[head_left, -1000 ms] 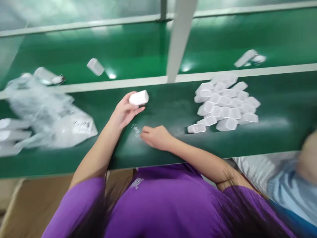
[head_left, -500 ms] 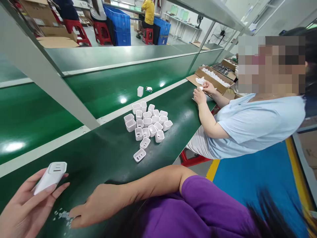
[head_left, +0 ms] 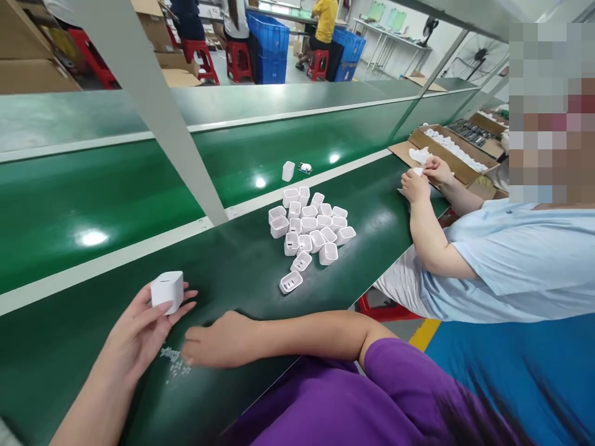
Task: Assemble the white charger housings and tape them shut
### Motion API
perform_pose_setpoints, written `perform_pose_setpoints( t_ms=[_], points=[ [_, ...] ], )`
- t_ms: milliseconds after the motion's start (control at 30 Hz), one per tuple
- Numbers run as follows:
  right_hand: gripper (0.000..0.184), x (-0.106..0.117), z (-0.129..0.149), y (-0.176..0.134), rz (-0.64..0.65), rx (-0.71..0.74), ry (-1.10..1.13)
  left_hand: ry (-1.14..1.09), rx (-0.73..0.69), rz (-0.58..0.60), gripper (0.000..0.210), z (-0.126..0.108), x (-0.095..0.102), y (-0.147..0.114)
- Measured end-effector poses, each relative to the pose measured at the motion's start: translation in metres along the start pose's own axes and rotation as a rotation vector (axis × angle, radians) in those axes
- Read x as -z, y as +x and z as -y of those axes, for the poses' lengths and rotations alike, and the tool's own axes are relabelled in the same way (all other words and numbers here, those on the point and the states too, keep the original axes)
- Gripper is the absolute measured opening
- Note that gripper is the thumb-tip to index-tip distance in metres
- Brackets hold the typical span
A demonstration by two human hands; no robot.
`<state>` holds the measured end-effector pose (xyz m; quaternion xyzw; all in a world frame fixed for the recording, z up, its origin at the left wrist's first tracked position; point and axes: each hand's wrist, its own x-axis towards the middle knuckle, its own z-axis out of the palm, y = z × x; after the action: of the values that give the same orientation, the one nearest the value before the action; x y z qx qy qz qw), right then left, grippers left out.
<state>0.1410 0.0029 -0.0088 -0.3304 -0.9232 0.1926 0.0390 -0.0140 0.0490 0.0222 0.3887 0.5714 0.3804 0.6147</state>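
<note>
My left hand holds a white plastic charger housing above the green work surface, fingers and thumb round its sides; a thin slot shows on its upper face. Just right of it, my right hand is lowered to a scatter of tiny translucent pieces. Its fingers are pressed together at the edge of that scatter, and whatever lies between them is hidden. Farther along the surface stands a cluster of white open-topped housings, some with slots in the bottom. The nearest housing lies slightly apart from the others.
On the green conveyor belt stand another white housing and a small circuit board. A grey post rises at the bench edge. To the right, a co-worker's hands handle a white part beside cardboard boxes.
The view has swung left, so everything sits farther right. The housing in my left hand has turned from showing its slotted end to showing a face with one thin slot. My right hand stays at the pieces.
</note>
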Motion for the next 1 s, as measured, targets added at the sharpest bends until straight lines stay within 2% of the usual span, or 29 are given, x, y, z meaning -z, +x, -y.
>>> perform_pose_setpoints(
  t_ms=[67,133,200,300,367,467,567,767,1000],
  points=[
    [0.029,0.011,-0.004,-0.003,0.018,-0.067,0.115,-0.076,-0.028,0.021,0.034,0.003,0.000,0.000],
    [0.023,0.021,-0.010,-0.008,-0.079,-0.123,0.292,-0.177,-0.052,0.019,0.037,0.003,-0.003,-0.003],
    [0.015,0.030,-0.017,-0.013,-0.295,-0.134,0.473,-0.276,-0.080,0.020,0.039,0.001,-0.006,-0.007],
    [0.019,0.042,-0.029,-0.017,-0.698,-0.154,0.679,-0.378,-0.120,0.080,0.041,-0.002,-0.010,-0.012],
    [0.019,0.046,-0.033,-0.019,-0.819,-0.205,0.746,-0.416,-0.136,0.151,0.043,-0.002,-0.011,-0.016],
    [0.017,0.048,-0.033,-0.020,-0.848,-0.232,0.721,-0.442,-0.145,0.253,0.046,-0.001,-0.013,-0.022],
    [0.014,0.047,-0.031,-0.020,-0.897,-0.186,0.562,-0.450,-0.131,0.311,0.048,-0.001,-0.014,-0.026],
    [0.013,0.043,-0.033,-0.016,-0.998,-0.145,0.381,-0.491,-0.087,0.308,0.050,-0.003,-0.015,-0.028],
    [0.015,0.040,-0.036,-0.016,-0.965,-0.151,0.430,-0.499,-0.072,0.294,0.050,-0.004,-0.015,-0.028]
  ],
)
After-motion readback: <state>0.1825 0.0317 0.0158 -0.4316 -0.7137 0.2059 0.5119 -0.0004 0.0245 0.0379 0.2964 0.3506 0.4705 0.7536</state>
